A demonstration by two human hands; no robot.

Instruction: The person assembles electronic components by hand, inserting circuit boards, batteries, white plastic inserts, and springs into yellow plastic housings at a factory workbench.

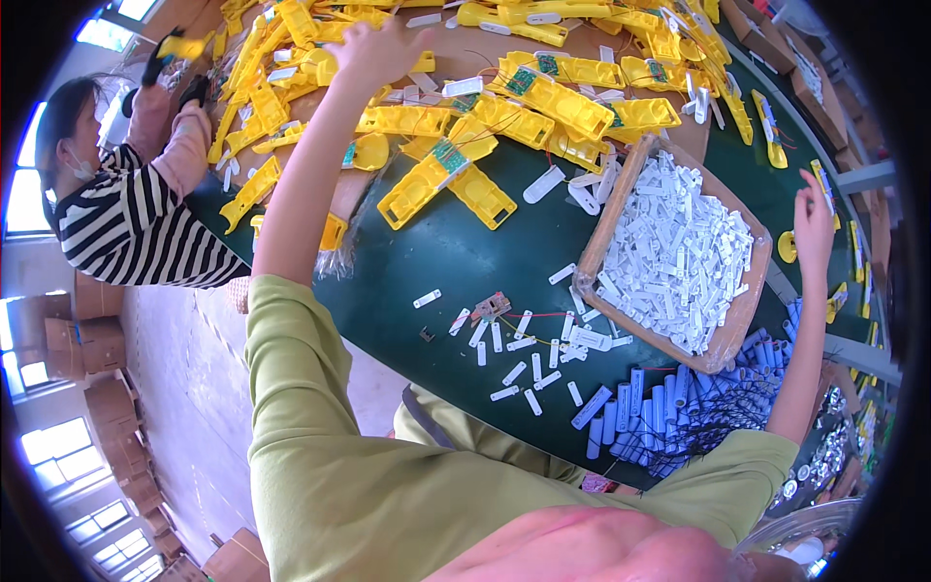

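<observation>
My left hand is stretched over the far pile of yellow plastic housings, fingers spread, with nothing visible in it. Some housings hold green circuit boards and thin wires. At the far right, my right hand is raised beside a yellow housing with a white strip; its fingers look apart, and whether they touch that housing cannot be made out. Between my arms stands a cardboard tray full of small white plastic pieces. More white pieces lie loose near a small board with red and yellow wires.
Blue cylindrical cells with dark wires are heaped at the near right of the green table. A co-worker in a striped top handles yellow parts at the left. Cardboard boxes line the floor's left side.
</observation>
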